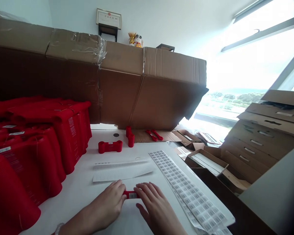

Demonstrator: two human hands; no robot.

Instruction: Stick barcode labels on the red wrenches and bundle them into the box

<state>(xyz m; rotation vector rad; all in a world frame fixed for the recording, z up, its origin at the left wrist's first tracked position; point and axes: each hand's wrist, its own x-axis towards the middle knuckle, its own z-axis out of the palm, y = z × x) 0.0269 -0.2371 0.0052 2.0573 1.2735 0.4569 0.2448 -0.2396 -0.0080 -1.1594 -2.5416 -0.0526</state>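
A small red piece with a white barcode label (132, 195) lies at the front of the white table, between my hands. My left hand (112, 199) is closed on its left end, thumb and fingers pinched together. At the other end, my right hand (153, 200) rests its outstretched fingertips on the piece, with the thumb held apart. Beyond the hands lie white paper sheets (120, 171). To the right runs a long sheet of barcode labels (183, 186). A red dumbbell-shaped piece (110, 147) with a label stands farther back.
Stacked red dumbbell-shaped pieces (61, 130) fill the table's left side. More red pieces (130, 137) stand at the back, near a flat red pair (154, 135). A large cardboard box (122, 94) overhangs the far edge. Stacked cartons (257, 140) and an open box (208, 163) are at right.
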